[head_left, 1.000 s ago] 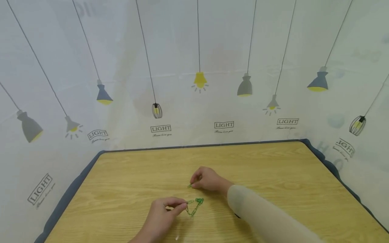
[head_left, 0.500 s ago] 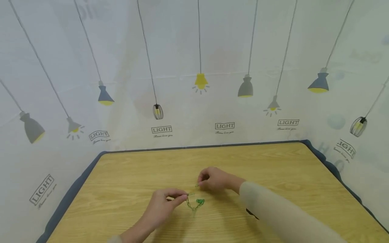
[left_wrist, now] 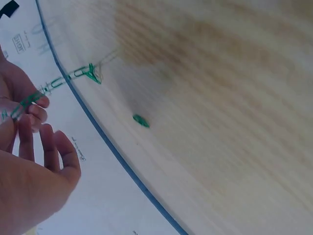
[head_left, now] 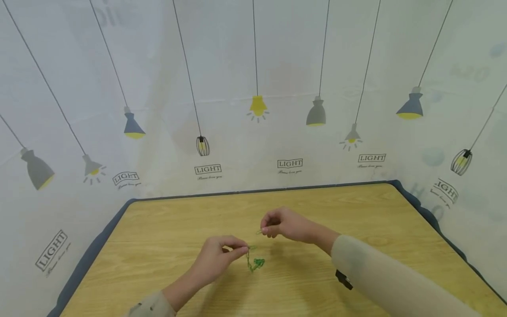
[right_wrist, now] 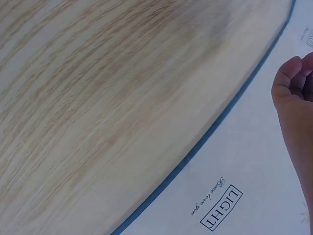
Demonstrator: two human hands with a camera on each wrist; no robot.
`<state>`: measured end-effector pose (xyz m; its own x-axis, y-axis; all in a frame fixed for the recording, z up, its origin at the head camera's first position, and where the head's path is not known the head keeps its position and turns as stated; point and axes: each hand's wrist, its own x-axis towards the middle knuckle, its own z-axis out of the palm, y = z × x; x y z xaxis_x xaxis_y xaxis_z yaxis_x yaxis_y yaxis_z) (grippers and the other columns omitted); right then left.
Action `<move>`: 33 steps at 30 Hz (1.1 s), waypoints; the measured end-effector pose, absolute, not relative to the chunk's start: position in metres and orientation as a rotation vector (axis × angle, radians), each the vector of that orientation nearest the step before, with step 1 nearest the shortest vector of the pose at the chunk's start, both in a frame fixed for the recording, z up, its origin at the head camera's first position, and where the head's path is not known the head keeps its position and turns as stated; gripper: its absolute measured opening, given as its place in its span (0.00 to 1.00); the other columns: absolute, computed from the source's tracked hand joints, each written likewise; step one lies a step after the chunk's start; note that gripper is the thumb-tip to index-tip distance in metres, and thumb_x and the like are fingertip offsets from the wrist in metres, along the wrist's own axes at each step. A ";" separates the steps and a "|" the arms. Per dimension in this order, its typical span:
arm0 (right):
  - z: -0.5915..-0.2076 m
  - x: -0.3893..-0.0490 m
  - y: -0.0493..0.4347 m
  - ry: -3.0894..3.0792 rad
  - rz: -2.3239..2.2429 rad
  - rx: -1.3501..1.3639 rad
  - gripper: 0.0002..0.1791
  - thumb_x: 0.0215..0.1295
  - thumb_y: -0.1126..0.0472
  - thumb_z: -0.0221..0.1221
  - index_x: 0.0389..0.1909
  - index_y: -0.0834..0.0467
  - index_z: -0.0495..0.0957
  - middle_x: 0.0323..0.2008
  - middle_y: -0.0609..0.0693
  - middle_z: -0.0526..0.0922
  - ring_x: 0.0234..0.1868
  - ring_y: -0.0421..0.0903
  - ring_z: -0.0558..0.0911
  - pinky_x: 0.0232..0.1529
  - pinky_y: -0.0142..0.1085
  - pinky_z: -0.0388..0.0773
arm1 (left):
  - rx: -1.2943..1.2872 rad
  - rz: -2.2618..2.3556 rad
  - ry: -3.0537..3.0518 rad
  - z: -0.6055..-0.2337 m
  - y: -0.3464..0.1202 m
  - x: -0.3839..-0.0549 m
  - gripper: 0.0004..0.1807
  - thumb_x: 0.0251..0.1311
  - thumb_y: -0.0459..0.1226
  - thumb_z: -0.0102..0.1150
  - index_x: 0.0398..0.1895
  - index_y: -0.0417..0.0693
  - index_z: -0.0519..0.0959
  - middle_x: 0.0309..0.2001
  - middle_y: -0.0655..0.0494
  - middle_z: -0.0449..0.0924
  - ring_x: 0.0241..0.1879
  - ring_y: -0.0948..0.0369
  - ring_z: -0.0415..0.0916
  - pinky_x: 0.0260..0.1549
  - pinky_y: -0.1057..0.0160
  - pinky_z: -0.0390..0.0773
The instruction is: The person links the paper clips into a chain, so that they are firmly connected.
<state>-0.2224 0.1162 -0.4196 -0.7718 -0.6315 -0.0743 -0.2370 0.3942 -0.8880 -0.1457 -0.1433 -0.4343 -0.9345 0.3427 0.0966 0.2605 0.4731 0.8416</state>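
Between thumb and index finger my left hand (head_left: 218, 259) pinches the upper end of a chain of green paper clips (head_left: 249, 260). The chain hangs down, and its links show in a row in the left wrist view. Behind it in the head view lies a small green clump (head_left: 259, 263); the left wrist view shows a green piece (left_wrist: 141, 121) on the tabletop, apart from the chain. Further right and slightly farther off, my right hand (head_left: 291, 225) pinches a single green paper clip (head_left: 259, 232). In the right wrist view that clip is out of sight.
A wood-grain table (head_left: 190, 215) with a dark blue edge (head_left: 237, 192) lies under both hands. White curtain (head_left: 225, 66) printed with lamps and the word LIGHT surrounds it. A black object (head_left: 343, 279) shows under the right sleeve (head_left: 368, 264).
Both hands have risen and moved away from me, the right one also to the right. The chain has been lifted from a spread V and now hangs more steeply from the left fingers.
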 end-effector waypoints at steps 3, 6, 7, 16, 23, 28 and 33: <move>-0.417 -0.221 0.115 2.219 -1.394 -0.749 0.07 0.79 0.62 0.61 0.46 0.62 0.82 0.41 0.53 0.86 0.44 0.49 0.84 0.54 0.47 0.85 | 0.605 1.445 2.607 -0.430 -0.143 -0.154 0.09 0.73 0.44 0.67 0.44 0.51 0.92 0.46 0.57 0.92 0.49 0.57 0.87 0.41 0.68 0.84; -0.416 -0.220 0.113 2.185 -1.438 -0.759 0.06 0.79 0.62 0.61 0.45 0.62 0.82 0.39 0.52 0.85 0.44 0.50 0.84 0.52 0.42 0.86 | 0.637 1.428 2.571 -0.427 -0.143 -0.160 0.09 0.74 0.44 0.66 0.45 0.51 0.91 0.47 0.57 0.92 0.51 0.55 0.86 0.44 0.68 0.84; -0.415 -0.220 0.112 2.173 -1.451 -0.765 0.06 0.79 0.63 0.60 0.45 0.62 0.82 0.39 0.51 0.85 0.44 0.51 0.84 0.51 0.41 0.86 | 0.646 1.423 2.566 -0.426 -0.143 -0.162 0.10 0.74 0.44 0.66 0.45 0.51 0.91 0.47 0.57 0.92 0.52 0.55 0.86 0.45 0.67 0.84; -0.416 -0.213 0.106 2.150 -1.514 -0.805 0.09 0.81 0.63 0.58 0.47 0.66 0.80 0.38 0.52 0.83 0.39 0.45 0.81 0.46 0.38 0.82 | 0.675 1.434 2.532 -0.424 -0.142 -0.168 0.09 0.74 0.44 0.65 0.46 0.51 0.90 0.48 0.58 0.91 0.53 0.58 0.84 0.53 0.57 0.84; -0.418 -0.208 0.105 2.179 -1.551 -0.794 0.05 0.80 0.64 0.59 0.45 0.62 0.81 0.38 0.56 0.84 0.38 0.45 0.81 0.43 0.34 0.82 | 0.679 1.449 2.529 -0.426 -0.140 -0.170 0.08 0.74 0.45 0.65 0.46 0.55 0.90 0.48 0.59 0.91 0.53 0.57 0.85 0.51 0.60 0.84; -0.420 -0.207 0.106 2.197 -1.539 -0.801 0.05 0.80 0.64 0.58 0.44 0.62 0.81 0.40 0.65 0.83 0.38 0.44 0.81 0.42 0.34 0.82 | 0.688 1.453 2.533 -0.425 -0.139 -0.171 0.10 0.74 0.44 0.65 0.47 0.50 0.90 0.48 0.57 0.91 0.53 0.53 0.85 0.49 0.63 0.84; -0.423 -0.205 0.106 2.201 -1.520 -0.807 0.05 0.80 0.63 0.59 0.44 0.60 0.82 0.36 0.54 0.83 0.37 0.44 0.80 0.41 0.35 0.80 | 0.667 1.453 2.533 -0.426 -0.138 -0.171 0.10 0.74 0.44 0.66 0.46 0.50 0.91 0.48 0.56 0.92 0.51 0.52 0.85 0.44 0.66 0.84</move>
<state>-0.2053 0.1062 -0.4225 -0.7785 -0.6266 0.0364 -0.2561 0.2641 -0.9299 -0.1714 -0.1377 -0.4255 -0.8907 0.4452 0.0922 0.3043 0.4332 0.8483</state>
